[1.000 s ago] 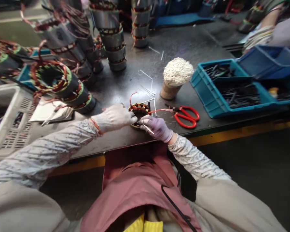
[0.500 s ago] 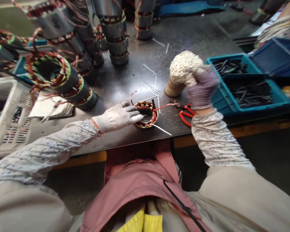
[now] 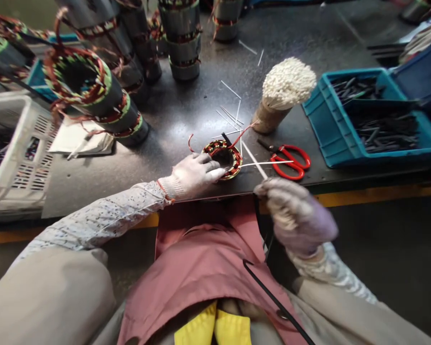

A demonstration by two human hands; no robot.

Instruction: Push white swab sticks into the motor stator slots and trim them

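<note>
A small wire ring (image 3: pixel 236 165) is being steadied on the table (image 3: pixel 187 108), close to its front edge, and a thin white stick (image 3: pixel 255 160) is being pointed toward it. It looks as if a new stick is being got ready for the ring, since a white strip (image 3: pixel 262 164) is being held at the ring's right side. For the next move, a still ring and a slow, careful aim seem to be called for, as that strip could get bumped.

The ring is being partly covered at its near left side by the left hand (image 3: pixel 199 175). The fingers are being spread almost flat over the rim; how hard they press cannot be told. The stick is being pinched at one end by the right hand (image 3: pixel 298 215), which is closed and blurred.

On the dark table, loose white sticks (image 3: pixel 230 89) are being seen behind the ring. A big white bunch (image 3: pixel 289 82) is being held up by a brown stand (image 3: pixel 269 117), with red scissors (image 3: pixel 280 152) being shown nearby. Small black pieces (image 3: pixel 377 129) are being held in a blue bin (image 3: pixel 330 129) on the right. On the left, a leaning metal tube (image 3: pixel 109 108) is being topped with red wire, beside a white crate (image 3: pixel 32 120). More metal stacks (image 3: pixel 185 52) are being seen behind.
</note>
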